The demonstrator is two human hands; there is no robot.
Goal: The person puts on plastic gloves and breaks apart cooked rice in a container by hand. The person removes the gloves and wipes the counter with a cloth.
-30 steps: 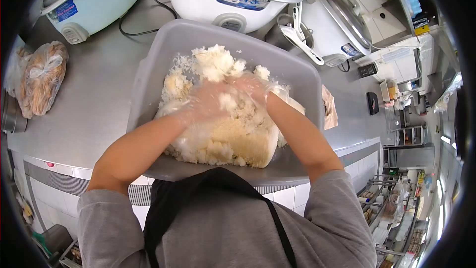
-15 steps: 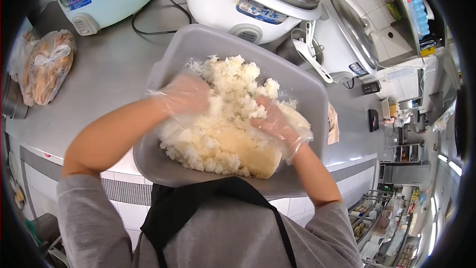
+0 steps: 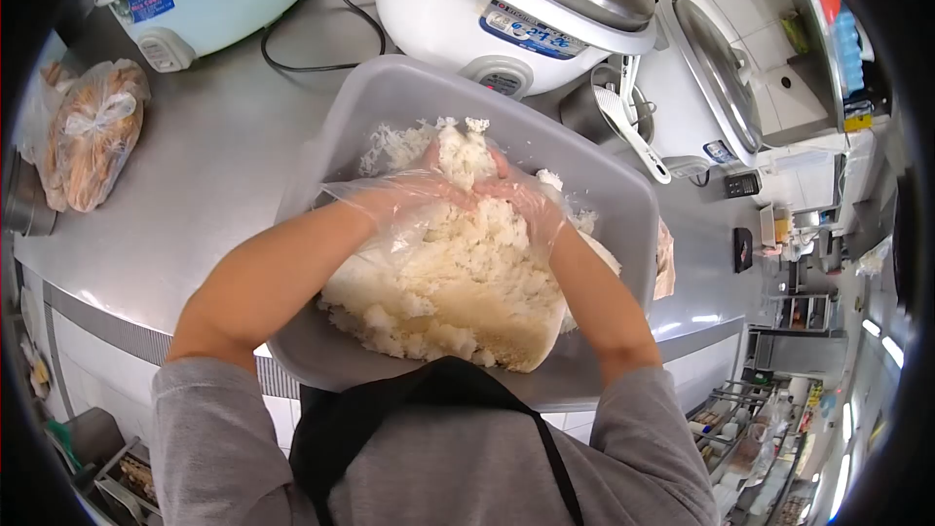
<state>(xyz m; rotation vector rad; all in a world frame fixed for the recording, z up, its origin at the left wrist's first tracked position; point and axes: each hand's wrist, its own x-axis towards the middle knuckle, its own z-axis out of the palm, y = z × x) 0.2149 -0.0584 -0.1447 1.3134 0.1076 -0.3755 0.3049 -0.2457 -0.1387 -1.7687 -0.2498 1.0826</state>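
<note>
A grey plastic tub (image 3: 614,195) holds a large mound of cooked white rice (image 3: 448,282), packed smooth on its near side and crumbly elsewhere. My left hand (image 3: 429,180) and my right hand (image 3: 521,193), both in clear plastic gloves, meet over the far part of the mound. Between them they cup a clump of rice (image 3: 466,152), fingers curled round its two sides. Some fingertips are hidden by the rice and the backs of the hands. Loose grains stick to the tub's floor beyond the hands.
A pale green rice cooker (image 3: 224,0), a white rice cooker (image 3: 487,10) and another white cooker (image 3: 706,78) line the back. A white rice paddle (image 3: 631,131) leans in a metal pot (image 3: 581,115). Bagged food (image 3: 94,136) lies left on the steel counter (image 3: 214,166).
My hands, apart on either side of the rice before, have come together farther back in the tub around a clump. The view has shifted slightly.
</note>
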